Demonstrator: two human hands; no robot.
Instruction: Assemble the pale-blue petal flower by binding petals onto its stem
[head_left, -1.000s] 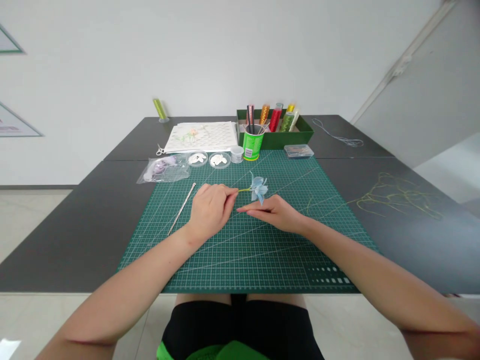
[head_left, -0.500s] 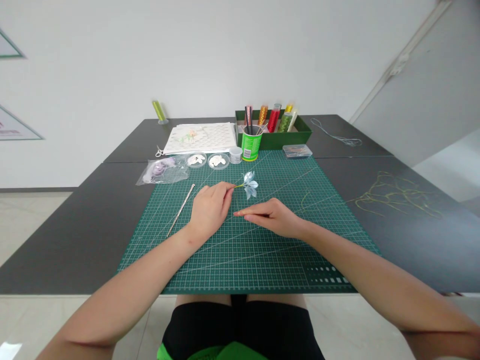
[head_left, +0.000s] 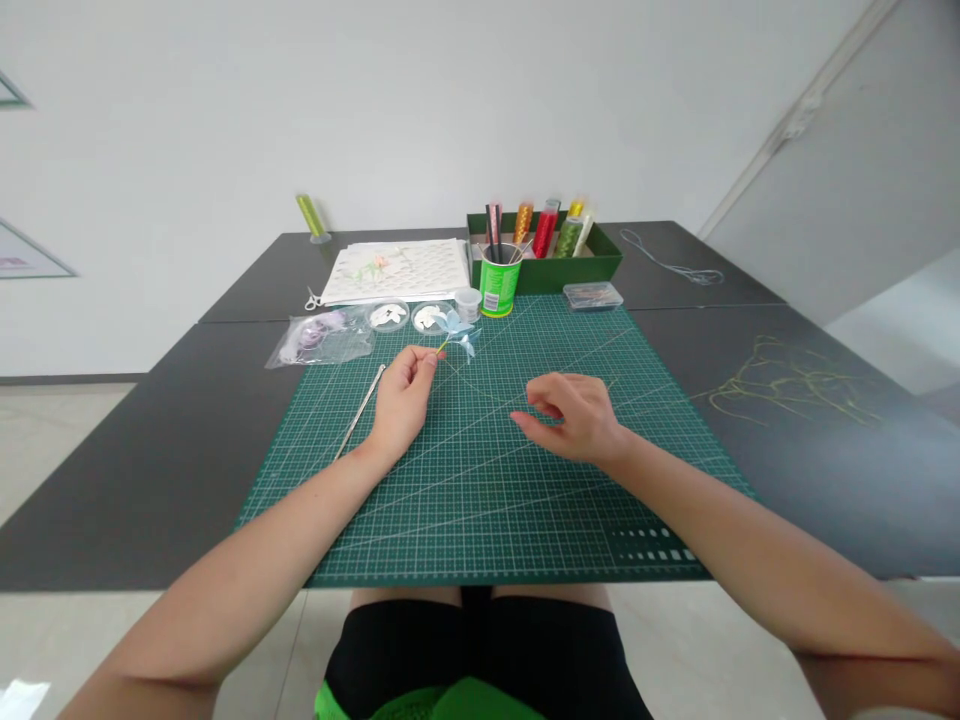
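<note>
My left hand [head_left: 405,395] is closed, pinching the thin green stem of a pale blue artificial flower [head_left: 459,330] between thumb and fingers. The petals point up and to the right, just in front of the small dishes. To the right, over the green cutting mat [head_left: 480,520], my right hand [head_left: 574,415] has its fingers bent and its thumb stretched apart from them. Nothing shows between them. Beside my left wrist lies a slim metal tool [head_left: 361,410], which could be tweezers; its lower end is partly hidden by my forearm.
Two dishes of white pieces [head_left: 388,316], a lidded tub [head_left: 468,304] and a green can [head_left: 499,282] stand behind the hands. Farther back are patterned sheets [head_left: 397,270] and a green box [head_left: 544,270] of thread spools. Scissors [head_left: 313,298], a plastic bag [head_left: 322,338] and loose green strands [head_left: 787,385] lie around.
My left hand has moved left and turned, tilting the flower upward toward the dishes. My right hand has drawn back to the right, and its thumb has parted from the fingers.
</note>
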